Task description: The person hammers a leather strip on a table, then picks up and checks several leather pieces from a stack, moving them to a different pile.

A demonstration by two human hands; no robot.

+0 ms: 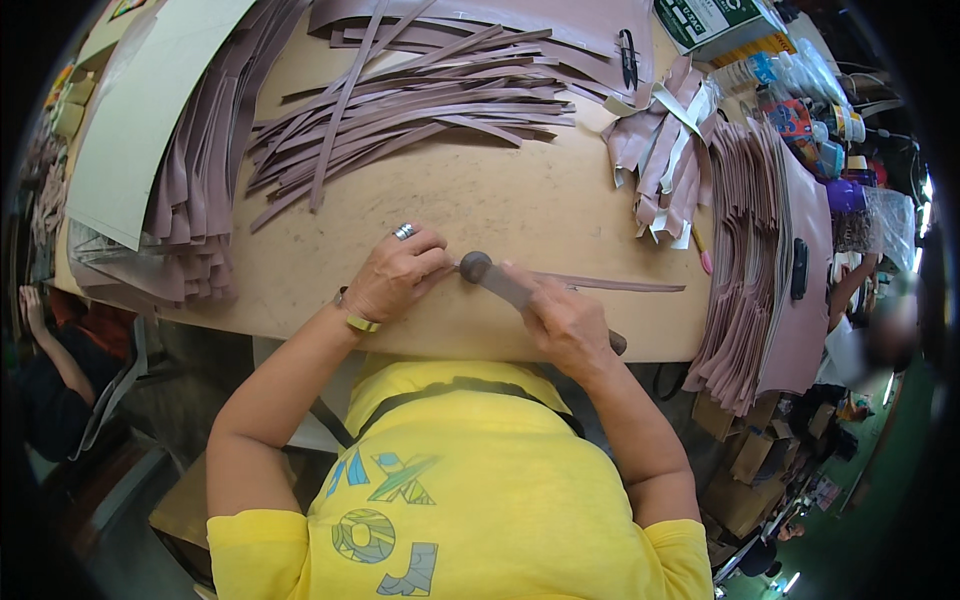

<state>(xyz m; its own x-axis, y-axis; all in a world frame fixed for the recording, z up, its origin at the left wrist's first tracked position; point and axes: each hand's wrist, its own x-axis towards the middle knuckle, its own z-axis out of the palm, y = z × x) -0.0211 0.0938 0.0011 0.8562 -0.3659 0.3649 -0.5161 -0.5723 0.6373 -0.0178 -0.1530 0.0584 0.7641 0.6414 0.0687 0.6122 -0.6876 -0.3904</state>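
Observation:
My right hand [565, 318] is closed around a hammer with a round dark head [475, 266]; the dark butt of its handle sticks out below my palm. Motion blurs the middle of the tool. A narrow mauve strip [630, 285] lies on the table, running out to the right from behind the hammer. Just left of the hammer head, my left hand [400, 272] pinches with thumb and fingertips, seemingly on the strip's near end, though the fingers mostly cover it. Rings and a yellow wristband show on that hand and wrist.
Many loose mauve strips [430, 110] spread across the back of the table [380, 200]. Stacked mauve sheets [195, 190] under a pale board [150, 120] stand left. At right are bundled strips [660, 150], a folded stack [745, 250], a pen [628, 58] and bottles. Other people sit at both sides.

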